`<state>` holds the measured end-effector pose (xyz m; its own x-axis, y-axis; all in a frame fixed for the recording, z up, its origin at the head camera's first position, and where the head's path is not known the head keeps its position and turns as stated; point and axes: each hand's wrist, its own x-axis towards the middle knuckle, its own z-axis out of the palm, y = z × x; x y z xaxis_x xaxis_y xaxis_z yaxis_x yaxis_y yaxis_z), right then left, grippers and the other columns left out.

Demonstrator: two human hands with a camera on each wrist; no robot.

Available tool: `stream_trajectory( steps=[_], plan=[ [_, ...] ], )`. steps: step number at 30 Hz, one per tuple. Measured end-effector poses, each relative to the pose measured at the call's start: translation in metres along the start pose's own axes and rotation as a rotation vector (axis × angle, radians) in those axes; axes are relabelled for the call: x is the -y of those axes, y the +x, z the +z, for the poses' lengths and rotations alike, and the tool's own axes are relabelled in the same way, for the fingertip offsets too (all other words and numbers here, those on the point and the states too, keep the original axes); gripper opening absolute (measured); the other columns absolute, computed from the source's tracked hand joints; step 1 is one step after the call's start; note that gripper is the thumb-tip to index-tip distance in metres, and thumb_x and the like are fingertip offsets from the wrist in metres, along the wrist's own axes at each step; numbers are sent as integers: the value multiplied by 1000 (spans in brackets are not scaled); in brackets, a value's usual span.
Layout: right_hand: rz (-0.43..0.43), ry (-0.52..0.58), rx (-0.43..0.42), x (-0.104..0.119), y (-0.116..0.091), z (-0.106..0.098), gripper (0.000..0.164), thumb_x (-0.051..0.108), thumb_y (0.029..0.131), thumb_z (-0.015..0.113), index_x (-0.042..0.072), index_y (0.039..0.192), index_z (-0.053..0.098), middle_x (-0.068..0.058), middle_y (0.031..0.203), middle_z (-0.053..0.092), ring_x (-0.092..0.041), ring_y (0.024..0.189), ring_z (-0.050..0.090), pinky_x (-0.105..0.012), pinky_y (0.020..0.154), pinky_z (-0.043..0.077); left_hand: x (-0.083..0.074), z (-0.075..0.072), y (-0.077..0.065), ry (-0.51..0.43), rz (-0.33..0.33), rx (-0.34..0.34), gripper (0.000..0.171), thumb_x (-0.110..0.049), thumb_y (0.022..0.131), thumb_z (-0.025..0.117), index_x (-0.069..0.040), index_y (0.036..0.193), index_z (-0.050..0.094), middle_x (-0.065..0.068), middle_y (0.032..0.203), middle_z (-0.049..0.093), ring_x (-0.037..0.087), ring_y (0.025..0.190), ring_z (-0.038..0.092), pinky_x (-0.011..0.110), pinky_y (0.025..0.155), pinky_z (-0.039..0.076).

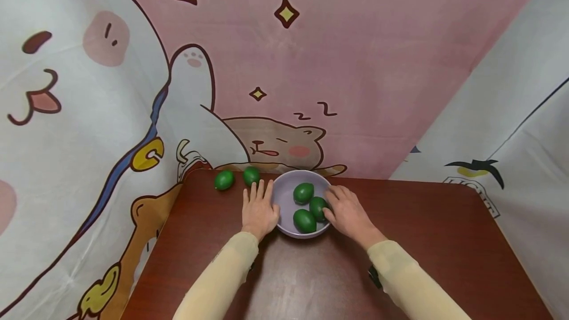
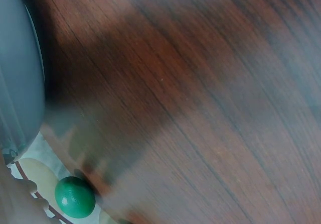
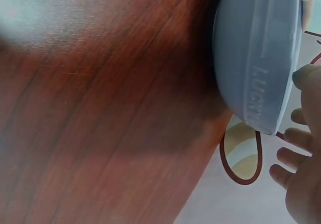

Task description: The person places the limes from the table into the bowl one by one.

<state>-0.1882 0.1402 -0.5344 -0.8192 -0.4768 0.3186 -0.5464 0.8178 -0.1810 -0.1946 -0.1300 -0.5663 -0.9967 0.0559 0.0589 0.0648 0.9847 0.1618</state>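
Note:
A pale purple bowl [image 1: 289, 201] stands on the table, with three green limes inside: a rear lime [image 1: 304, 193], a front lime [image 1: 304, 221] and a right lime [image 1: 317, 208]. My left hand [image 1: 259, 214] is at the bowl's left side, fingers straight and spread, thumb at the rim. My right hand [image 1: 349, 213] reaches over the right rim, thumb and fingertips close beside the right lime; whether they touch it is unclear. In the right wrist view, its fingers [image 3: 296, 158] are apart, beyond the bowl's rim. Inside the bowl is hidden from both wrist views.
Two more limes lie at the back left of the table: one [image 1: 224, 180] near the corner, another [image 1: 251, 176] just beyond my left fingertips. The brown wooden table [image 1: 306, 280] ends at a printed cartoon cloth [image 1: 355, 63] behind it.

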Motion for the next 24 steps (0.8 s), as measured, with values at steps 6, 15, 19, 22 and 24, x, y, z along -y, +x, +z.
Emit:
stream_trajectory(
  steps=[6,15,19,22,24],
  plan=[
    [35,15,-15,-4,-7,5,53,30,91,62,-2,132,55,-21,140,49,-38,129,44,-56,104,37,0,1,0,-10,3,-17,67,-34,94,46,-23,156,21,8,161,22,34,147,20,54,118,8],
    [111,9,3,-5,-17,15,60,35,94,55,-1,141,46,-22,149,39,-38,137,37,-54,110,31,1,1,0,-22,6,-19,67,-33,94,45,-23,156,22,9,160,22,34,147,20,54,118,8],
    [154,24,22,-4,-19,18,63,37,95,53,1,145,41,-19,153,34,-36,140,32,-54,112,27,1,1,0,-24,2,-14,67,-33,95,45,-23,156,22,8,161,22,33,147,19,54,118,8],
    [183,33,43,-5,-20,21,65,39,96,51,3,148,36,-17,156,29,-35,143,28,-54,114,24,0,2,0,-27,1,-10,67,-33,95,45,-23,156,21,8,161,21,33,147,19,54,118,8],
    [198,35,57,-5,-20,23,66,39,96,49,4,150,33,-16,157,26,-34,145,25,-53,115,22,1,2,0,-27,2,-13,67,-33,94,45,-23,156,22,8,161,22,33,147,19,54,118,8]
  ],
)
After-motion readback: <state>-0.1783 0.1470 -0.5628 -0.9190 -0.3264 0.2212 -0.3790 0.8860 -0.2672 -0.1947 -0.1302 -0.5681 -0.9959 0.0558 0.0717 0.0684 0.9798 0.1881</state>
